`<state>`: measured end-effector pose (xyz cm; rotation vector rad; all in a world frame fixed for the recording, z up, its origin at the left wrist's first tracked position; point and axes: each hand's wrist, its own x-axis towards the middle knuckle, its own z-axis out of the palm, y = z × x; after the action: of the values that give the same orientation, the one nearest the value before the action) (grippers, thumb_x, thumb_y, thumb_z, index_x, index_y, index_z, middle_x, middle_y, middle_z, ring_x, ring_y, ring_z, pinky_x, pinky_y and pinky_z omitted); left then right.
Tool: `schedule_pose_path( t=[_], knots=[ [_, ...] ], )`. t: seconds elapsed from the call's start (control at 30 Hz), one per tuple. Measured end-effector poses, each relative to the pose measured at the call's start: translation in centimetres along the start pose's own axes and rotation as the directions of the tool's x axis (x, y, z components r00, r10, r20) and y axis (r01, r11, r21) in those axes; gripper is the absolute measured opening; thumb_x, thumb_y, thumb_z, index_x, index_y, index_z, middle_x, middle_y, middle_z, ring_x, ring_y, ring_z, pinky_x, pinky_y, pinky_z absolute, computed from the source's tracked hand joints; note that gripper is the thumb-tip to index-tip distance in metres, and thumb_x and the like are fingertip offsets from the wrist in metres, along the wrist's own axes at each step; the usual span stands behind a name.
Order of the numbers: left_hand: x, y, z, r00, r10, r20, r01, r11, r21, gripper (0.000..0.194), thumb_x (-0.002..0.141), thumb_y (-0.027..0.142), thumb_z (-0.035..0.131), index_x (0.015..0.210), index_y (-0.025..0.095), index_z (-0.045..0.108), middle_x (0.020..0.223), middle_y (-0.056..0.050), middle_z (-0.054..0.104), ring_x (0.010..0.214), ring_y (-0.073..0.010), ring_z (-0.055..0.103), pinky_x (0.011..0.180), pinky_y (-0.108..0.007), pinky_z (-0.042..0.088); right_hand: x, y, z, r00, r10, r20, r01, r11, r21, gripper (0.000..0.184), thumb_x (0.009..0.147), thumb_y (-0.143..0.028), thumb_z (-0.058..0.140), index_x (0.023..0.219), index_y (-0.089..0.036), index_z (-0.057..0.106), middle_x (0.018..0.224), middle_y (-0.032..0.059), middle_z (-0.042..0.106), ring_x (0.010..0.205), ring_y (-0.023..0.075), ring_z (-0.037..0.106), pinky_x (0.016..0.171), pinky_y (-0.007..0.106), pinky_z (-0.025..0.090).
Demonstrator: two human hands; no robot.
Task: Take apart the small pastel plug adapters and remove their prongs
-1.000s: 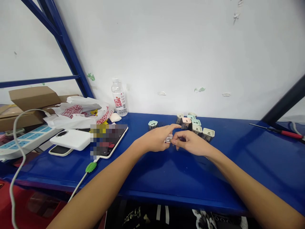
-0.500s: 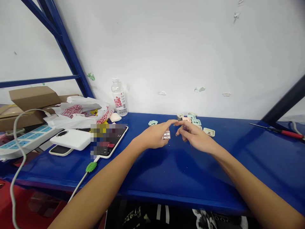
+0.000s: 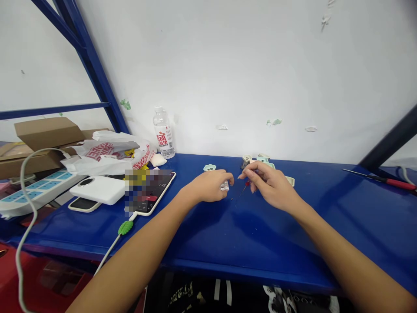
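My left hand (image 3: 211, 186) is closed around a small silver metal pencil sharpener (image 3: 224, 186), partly hidden by the fingers. To its right, my right hand (image 3: 269, 184) pinches a thin screwdriver (image 3: 247, 183) with a red part showing; its fine shaft slants down and left toward the table. Between the hands a tiny dark speck, perhaps a screw (image 3: 232, 199), lies on the blue tabletop. A pale green sharpener cover (image 3: 209, 167) with holes sits just behind my left hand. More pastel covers (image 3: 262, 159) are grouped behind my right hand, which hides some of them.
A clear bottle (image 3: 163, 134) stands by the wall. At left lie a phone (image 3: 159, 191) with a charging cable, a white power bank (image 3: 100, 190), plastic bags (image 3: 107, 152), a power strip (image 3: 42, 189) and cardboard boxes (image 3: 48, 139). A red-handled screwdriver (image 3: 399, 183) rests far right.
My hands have moved apart, their fingertips no longer meeting. The right hand has turned, and the thin screwdriver now shows below its fingers. The left hand still holds the pencil sharpener.
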<state>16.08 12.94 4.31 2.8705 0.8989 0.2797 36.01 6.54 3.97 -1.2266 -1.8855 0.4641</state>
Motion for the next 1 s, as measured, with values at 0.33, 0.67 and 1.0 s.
schedule_pose_path(
  t=[0.33,0.67,1.0],
  knots=[
    [-0.05,0.12,-0.09,0.997,0.039,0.066,-0.038,0.999,-0.026,0.028,0.074,0.015,0.050,0.093,0.024,0.068,0.089,-0.003,0.059,0.079,-0.0162,0.057,0.071,-0.026,0.042,-0.14,-0.02,0.23,0.999,-0.040,0.009,0.040,0.999,0.014,0.026,0.096,-0.042,0.042,0.098,-0.022,0.057,0.095,0.0057,0.069,0.060,0.0123,0.059,0.059,0.028,0.046],
    [-0.02,-0.04,0.00,0.996,0.019,0.084,-0.018,1.000,-0.011,0.023,0.076,0.018,0.051,0.090,0.024,0.069,0.088,-0.003,0.058,0.078,-0.0159,0.057,0.068,-0.025,0.041,-0.06,-0.35,0.24,0.999,-0.038,0.030,0.038,0.999,0.021,0.025,0.096,-0.041,0.043,0.099,-0.021,0.058,0.094,0.0064,0.069,0.062,0.0133,0.061,0.062,0.030,0.049],
    [0.04,-0.07,0.12,0.995,0.023,0.092,-0.018,0.999,-0.050,0.023,0.078,0.040,0.064,0.093,0.024,0.070,0.089,-0.002,0.059,0.082,-0.0165,0.057,0.073,-0.025,0.040,0.03,-0.10,-0.45,0.990,-0.039,-0.137,0.064,0.980,0.186,0.026,0.094,-0.044,0.048,0.102,-0.021,0.057,0.093,0.0063,0.069,0.056,0.0109,0.058,0.057,0.027,0.050]
  ],
)
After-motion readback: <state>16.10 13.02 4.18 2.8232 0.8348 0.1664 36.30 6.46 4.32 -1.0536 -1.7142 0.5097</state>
